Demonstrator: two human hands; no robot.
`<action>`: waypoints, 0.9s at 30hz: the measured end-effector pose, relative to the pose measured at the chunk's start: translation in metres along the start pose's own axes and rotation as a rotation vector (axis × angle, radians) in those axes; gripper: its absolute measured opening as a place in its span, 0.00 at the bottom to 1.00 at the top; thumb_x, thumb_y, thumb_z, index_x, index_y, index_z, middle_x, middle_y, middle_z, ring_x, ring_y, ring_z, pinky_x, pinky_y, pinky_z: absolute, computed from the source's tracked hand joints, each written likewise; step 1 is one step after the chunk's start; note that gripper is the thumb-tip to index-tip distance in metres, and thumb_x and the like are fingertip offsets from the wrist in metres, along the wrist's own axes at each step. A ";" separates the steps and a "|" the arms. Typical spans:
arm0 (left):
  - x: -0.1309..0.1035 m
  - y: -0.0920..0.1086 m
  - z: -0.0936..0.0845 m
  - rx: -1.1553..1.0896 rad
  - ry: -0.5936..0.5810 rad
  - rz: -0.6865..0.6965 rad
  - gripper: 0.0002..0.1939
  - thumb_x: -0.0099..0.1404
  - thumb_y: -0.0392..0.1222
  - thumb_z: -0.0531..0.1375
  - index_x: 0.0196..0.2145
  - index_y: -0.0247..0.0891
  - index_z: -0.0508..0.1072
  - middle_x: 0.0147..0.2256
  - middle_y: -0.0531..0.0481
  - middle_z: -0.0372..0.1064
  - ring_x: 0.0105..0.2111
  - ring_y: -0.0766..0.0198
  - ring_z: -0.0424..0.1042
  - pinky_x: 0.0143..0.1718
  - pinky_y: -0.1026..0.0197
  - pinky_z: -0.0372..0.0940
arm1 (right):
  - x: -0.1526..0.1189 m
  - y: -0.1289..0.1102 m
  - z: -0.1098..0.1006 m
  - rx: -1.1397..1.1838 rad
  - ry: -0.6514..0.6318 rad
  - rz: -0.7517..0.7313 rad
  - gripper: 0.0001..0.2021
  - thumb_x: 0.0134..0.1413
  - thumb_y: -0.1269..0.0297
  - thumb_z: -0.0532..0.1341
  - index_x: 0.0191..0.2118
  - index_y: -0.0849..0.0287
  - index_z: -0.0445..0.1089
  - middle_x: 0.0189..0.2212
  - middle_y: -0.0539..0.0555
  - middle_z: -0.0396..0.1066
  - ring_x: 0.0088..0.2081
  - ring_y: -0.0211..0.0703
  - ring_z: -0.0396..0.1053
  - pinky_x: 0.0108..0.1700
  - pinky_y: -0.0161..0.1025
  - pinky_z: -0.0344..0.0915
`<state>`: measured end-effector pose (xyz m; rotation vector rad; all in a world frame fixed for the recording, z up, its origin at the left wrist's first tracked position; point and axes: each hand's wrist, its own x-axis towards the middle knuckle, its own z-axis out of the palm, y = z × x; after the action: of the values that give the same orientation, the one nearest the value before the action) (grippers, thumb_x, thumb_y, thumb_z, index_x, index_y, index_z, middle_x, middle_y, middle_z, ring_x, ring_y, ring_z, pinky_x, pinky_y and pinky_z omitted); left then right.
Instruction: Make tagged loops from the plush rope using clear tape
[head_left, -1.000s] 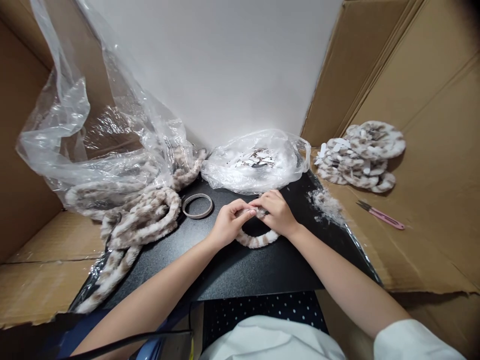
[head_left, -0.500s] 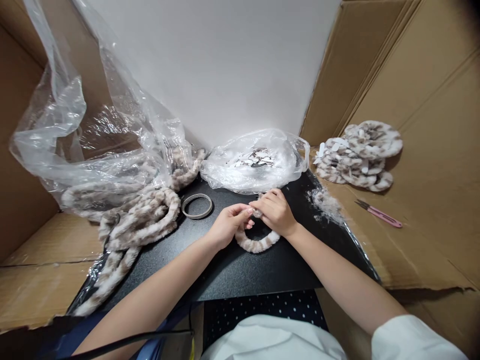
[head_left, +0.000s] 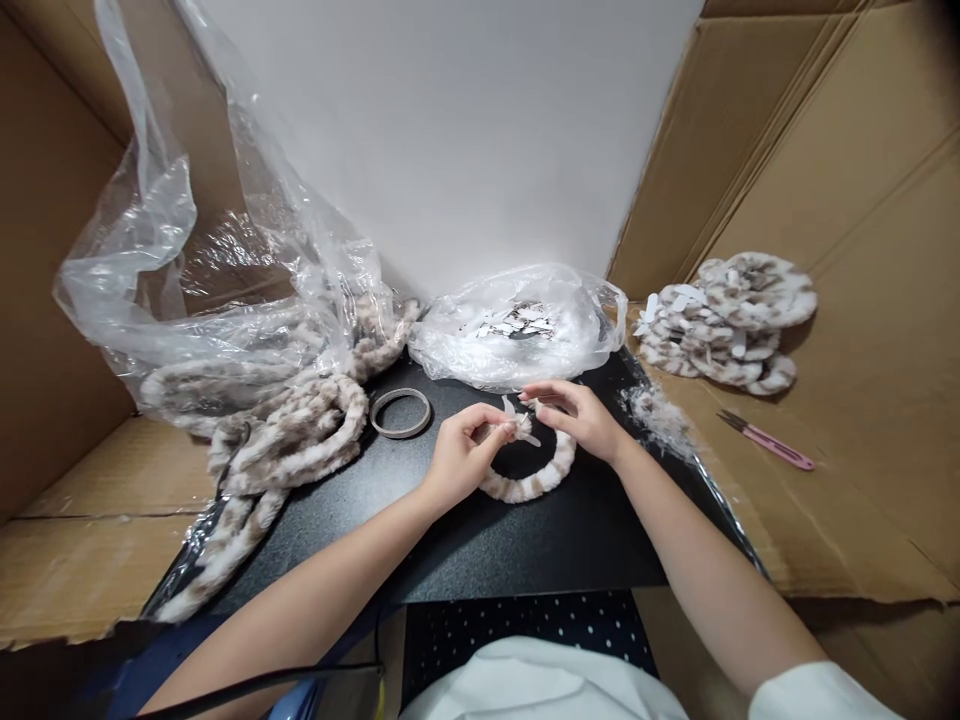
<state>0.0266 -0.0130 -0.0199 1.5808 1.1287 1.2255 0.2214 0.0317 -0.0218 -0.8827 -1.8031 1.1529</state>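
A: What do we see in the hands?

B: Our left hand (head_left: pixel 469 450) has thumb and forefinger closed on one end of the furry strip (head_left: pixel 525 488), where white tabs (head_left: pixel 532 440) poke out past the fingertips. Our right hand (head_left: pixel 589 418) is at the other end, fingers half bent and thumb a little apart from them; whether it really grips that end, we cannot tell, as the fingers cover it.

A: And where is the strip?

B: Between our hands, bent into a loop over the middle of the black tabletop (head_left: pixel 465 560), its curve toward us.

A: What is near it?

B: Just beyond our hands we have a translucent bag (head_left: pixel 439 350) with small pieces (head_left: pixel 521 320) showing in it. Left of our left hand is a grey ring (head_left: pixel 401 434), lying flat. To the right is a patch of loose fluff (head_left: pixel 656 418).

A: Further out?

B: On our left, a heap of furry lengths (head_left: pixel 300 450), partly inside a tall clear bag (head_left: pixel 142 330). On our right, on the cardboard (head_left: pixel 862 520), we find stacked furry loops (head_left: pixel 757 290) with white tabs, and nearer to us, pink-handled snips (head_left: pixel 780 452).
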 end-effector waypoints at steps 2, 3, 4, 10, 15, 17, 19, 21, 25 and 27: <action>-0.001 0.001 0.000 0.050 -0.008 0.055 0.08 0.60 0.43 0.62 0.28 0.36 0.77 0.30 0.48 0.75 0.30 0.64 0.72 0.33 0.65 0.64 | 0.002 -0.002 0.006 0.056 0.014 0.058 0.14 0.52 0.56 0.63 0.40 0.60 0.75 0.39 0.56 0.77 0.43 0.48 0.75 0.46 0.44 0.70; -0.002 0.002 0.001 0.065 -0.016 0.079 0.08 0.61 0.43 0.62 0.28 0.36 0.76 0.30 0.47 0.75 0.31 0.64 0.72 0.34 0.65 0.63 | 0.004 -0.002 0.011 0.084 0.007 0.086 0.13 0.51 0.55 0.63 0.37 0.60 0.75 0.36 0.55 0.77 0.39 0.46 0.75 0.44 0.43 0.70; -0.002 0.002 0.001 0.075 -0.025 0.096 0.08 0.61 0.42 0.62 0.28 0.36 0.76 0.31 0.47 0.75 0.31 0.63 0.72 0.34 0.65 0.63 | 0.005 -0.001 0.015 0.118 0.002 0.105 0.13 0.50 0.55 0.64 0.34 0.60 0.75 0.34 0.54 0.77 0.37 0.45 0.75 0.41 0.42 0.70; -0.004 0.001 0.005 0.069 -0.006 0.021 0.09 0.61 0.43 0.61 0.28 0.35 0.75 0.28 0.49 0.74 0.27 0.65 0.71 0.31 0.65 0.63 | 0.004 0.002 0.038 0.188 0.209 0.084 0.08 0.45 0.60 0.66 0.27 0.60 0.72 0.26 0.51 0.75 0.29 0.41 0.72 0.35 0.38 0.69; -0.002 -0.003 0.008 -0.025 0.059 -0.103 0.12 0.60 0.46 0.63 0.25 0.34 0.74 0.24 0.50 0.72 0.25 0.66 0.70 0.30 0.65 0.63 | 0.002 -0.004 0.050 -0.015 0.398 0.002 0.05 0.48 0.64 0.64 0.26 0.59 0.73 0.26 0.52 0.76 0.30 0.42 0.73 0.36 0.38 0.68; -0.001 -0.003 0.009 -0.079 0.086 -0.162 0.12 0.58 0.46 0.64 0.25 0.34 0.74 0.22 0.51 0.72 0.24 0.66 0.70 0.30 0.65 0.63 | 0.001 -0.006 0.052 -0.074 0.425 -0.028 0.05 0.50 0.65 0.63 0.26 0.59 0.73 0.26 0.52 0.76 0.30 0.42 0.73 0.36 0.38 0.68; 0.000 -0.004 0.010 -0.151 0.102 -0.223 0.12 0.55 0.47 0.66 0.25 0.34 0.73 0.21 0.51 0.71 0.23 0.67 0.69 0.29 0.65 0.64 | 0.001 -0.006 0.052 -0.118 0.439 -0.048 0.05 0.51 0.66 0.63 0.26 0.58 0.73 0.25 0.51 0.76 0.29 0.42 0.72 0.36 0.38 0.68; 0.001 -0.005 0.011 -0.227 0.099 -0.278 0.13 0.53 0.47 0.67 0.25 0.34 0.73 0.20 0.51 0.71 0.22 0.67 0.69 0.29 0.65 0.64 | 0.000 -0.005 0.052 -0.154 0.441 -0.065 0.05 0.51 0.66 0.63 0.26 0.58 0.73 0.26 0.51 0.76 0.30 0.42 0.72 0.36 0.38 0.67; 0.003 -0.008 0.011 -0.344 0.087 -0.376 0.15 0.49 0.47 0.69 0.26 0.34 0.71 0.21 0.52 0.71 0.22 0.68 0.70 0.29 0.65 0.65 | -0.001 -0.002 0.052 -0.217 0.451 -0.102 0.05 0.53 0.66 0.63 0.27 0.57 0.73 0.26 0.51 0.75 0.30 0.42 0.73 0.36 0.39 0.67; 0.004 -0.009 0.011 -0.401 0.091 -0.403 0.17 0.47 0.47 0.70 0.27 0.34 0.69 0.21 0.53 0.71 0.22 0.68 0.70 0.29 0.65 0.66 | -0.002 -0.002 0.053 -0.249 0.455 -0.134 0.05 0.53 0.67 0.62 0.27 0.57 0.73 0.27 0.52 0.75 0.31 0.43 0.72 0.36 0.39 0.67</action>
<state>0.0359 -0.0078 -0.0299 0.9528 1.1082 1.1664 0.1751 0.0099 -0.0337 -1.0511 -1.6127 0.5884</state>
